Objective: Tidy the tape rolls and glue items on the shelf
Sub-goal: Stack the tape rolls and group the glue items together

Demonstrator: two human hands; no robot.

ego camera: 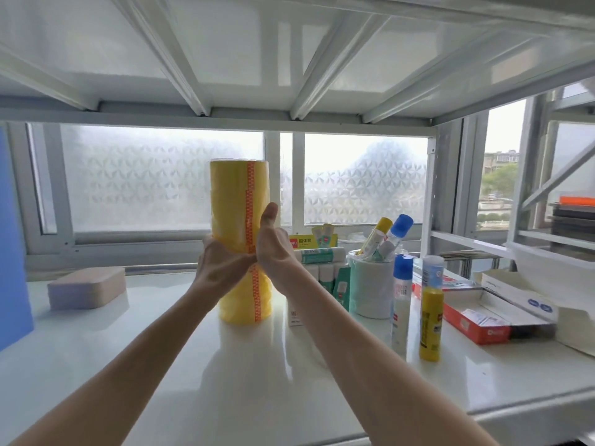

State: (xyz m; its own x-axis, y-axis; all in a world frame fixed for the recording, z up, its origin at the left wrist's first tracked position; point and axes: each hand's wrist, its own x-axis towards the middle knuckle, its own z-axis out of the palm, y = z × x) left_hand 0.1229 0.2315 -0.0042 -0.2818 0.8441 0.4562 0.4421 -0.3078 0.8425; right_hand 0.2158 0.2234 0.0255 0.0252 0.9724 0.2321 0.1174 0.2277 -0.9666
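A tall stack of yellow tape rolls (236, 201), wrapped with a red-orange printed strip, stands upright on the white shelf (161, 365). My left hand (216, 267) wraps around its middle from the left. My right hand (275, 243) presses against its right side, thumb up. Right of the stack, glue sticks (317, 254) lie and stand by a small box. A white cup (370, 284) holds more glue sticks (391, 235). A blue-capped glue bottle (401, 299) and a yellow glue bottle (430, 320) stand in front.
A pinkish rectangular block (86, 287) lies at the left. A blue panel (13, 239) bounds the far left. An open red and white box (483, 323) and white cartons (528, 294) fill the right end. The upper shelf's underside (289, 59) hangs close overhead.
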